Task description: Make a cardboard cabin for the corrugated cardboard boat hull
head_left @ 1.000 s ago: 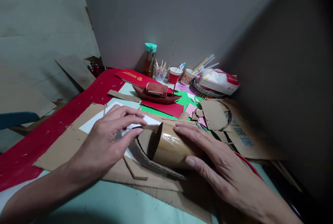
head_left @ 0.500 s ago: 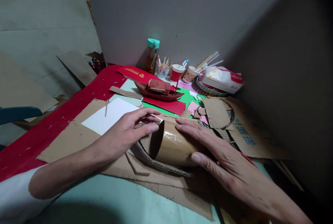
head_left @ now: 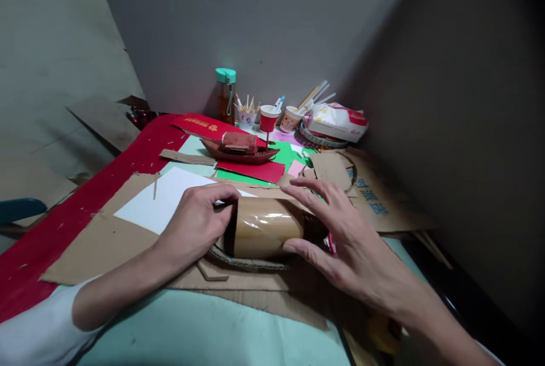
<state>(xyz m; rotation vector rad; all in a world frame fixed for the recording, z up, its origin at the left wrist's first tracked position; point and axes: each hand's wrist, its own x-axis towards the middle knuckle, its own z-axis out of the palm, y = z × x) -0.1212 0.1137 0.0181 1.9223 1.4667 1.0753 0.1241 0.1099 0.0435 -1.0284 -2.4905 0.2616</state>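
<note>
A curved, glossy brown cardboard cover (head_left: 269, 227), tape shining on it, sits on a cardboard boat base (head_left: 251, 264) with a corrugated edge. My left hand (head_left: 208, 213) is closed at the cover's left rim, thumb and fingers bent around it; the fingertips are partly hidden. At the other end, my right hand (head_left: 343, 235) has its fingers spread. Its thumb is at the cover's lower right edge, and I cannot tell whether it touches. Behind stands a small reddish-brown model boat (head_left: 239, 150) with an arched cabin.
Cardboard sheets (head_left: 93, 230) and white paper (head_left: 159, 198) lie under and left of the work. At the back are a bottle (head_left: 226, 96), a red cup (head_left: 269, 121) of pens, a cup of sticks (head_left: 247, 119) and a tissue pack (head_left: 336, 122). Cardboard scraps (head_left: 378, 190) lie right.
My left fingers have bent in and closed at the cover's left rim. My right hand has spread and drawn back from the cover's top. The whole view has shifted, with objects further left.
</note>
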